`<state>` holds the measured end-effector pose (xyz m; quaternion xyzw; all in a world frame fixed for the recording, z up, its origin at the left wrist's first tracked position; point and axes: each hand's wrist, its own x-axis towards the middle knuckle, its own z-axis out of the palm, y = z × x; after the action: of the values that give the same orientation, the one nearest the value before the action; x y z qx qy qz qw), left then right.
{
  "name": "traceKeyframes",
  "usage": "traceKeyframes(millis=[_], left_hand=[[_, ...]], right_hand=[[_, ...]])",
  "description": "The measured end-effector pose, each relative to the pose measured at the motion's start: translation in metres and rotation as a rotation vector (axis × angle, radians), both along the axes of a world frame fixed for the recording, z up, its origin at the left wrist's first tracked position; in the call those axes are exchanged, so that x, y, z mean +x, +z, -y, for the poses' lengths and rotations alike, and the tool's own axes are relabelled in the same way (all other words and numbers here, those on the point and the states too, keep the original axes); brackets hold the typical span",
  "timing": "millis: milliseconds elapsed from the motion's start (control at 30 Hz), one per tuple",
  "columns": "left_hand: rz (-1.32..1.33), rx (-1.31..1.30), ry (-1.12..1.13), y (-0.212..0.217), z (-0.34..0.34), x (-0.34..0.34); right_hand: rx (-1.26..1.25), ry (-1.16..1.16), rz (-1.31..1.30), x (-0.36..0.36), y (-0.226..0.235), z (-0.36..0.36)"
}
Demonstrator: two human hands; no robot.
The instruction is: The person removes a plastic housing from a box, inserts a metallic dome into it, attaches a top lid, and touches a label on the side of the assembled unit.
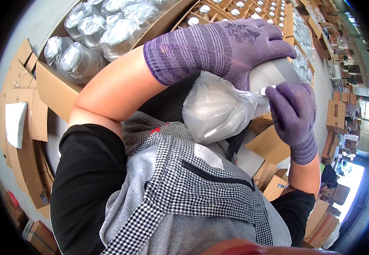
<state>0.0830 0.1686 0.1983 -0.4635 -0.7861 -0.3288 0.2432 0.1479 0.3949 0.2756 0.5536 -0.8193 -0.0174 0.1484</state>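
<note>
My left hand point(256, 44), in a purple knit glove, is closed over the top of a smooth grey container point(271, 74). A cloudy clear plastic bag point(218, 108) covers the container's near end and hangs loose and puffed in front of my apron. At the bag's right edge, my right hand point(295, 108), gloved the same way, is closed in a pinch. Between its thumb and fingers a small white piece point(264, 91) pokes out; whether it is tape, a tag or a cap I cannot tell. The left hand hides much of the container.
A cardboard box point(52, 87) of bag-wrapped containers point(80, 61) stands at the left. Beyond my left hand, a divided carton holds several white-capped bottles point(193, 21). Flattened cardboard point(23, 110) lies far left. Stacked cartons point(336, 114) stand on the right.
</note>
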Motion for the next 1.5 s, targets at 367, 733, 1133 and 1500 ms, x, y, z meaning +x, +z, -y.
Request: traceKeyframes(millis=[367,733,1133,1500], left_hand=[[0.116,0.027,-0.007,0.007,-0.004,0.006],[0.341,-0.091,0.026,0.008,0.005,-0.007],[0.585,0.064,0.084,-0.003,-0.009,-0.007],[0.937,0.427,-0.165,0.009,-0.025,-0.118]], right_hand=[[-0.845,-0.349,0.269,0.035,-0.045,-0.055],[-1.986,-1.326,0.731,0.009,-0.390,-0.177],[-1.624,-1.589,0.288,0.002,-0.465,-0.202],[-1.348,-0.938,0.175,-0.049,-0.296,-0.141]])
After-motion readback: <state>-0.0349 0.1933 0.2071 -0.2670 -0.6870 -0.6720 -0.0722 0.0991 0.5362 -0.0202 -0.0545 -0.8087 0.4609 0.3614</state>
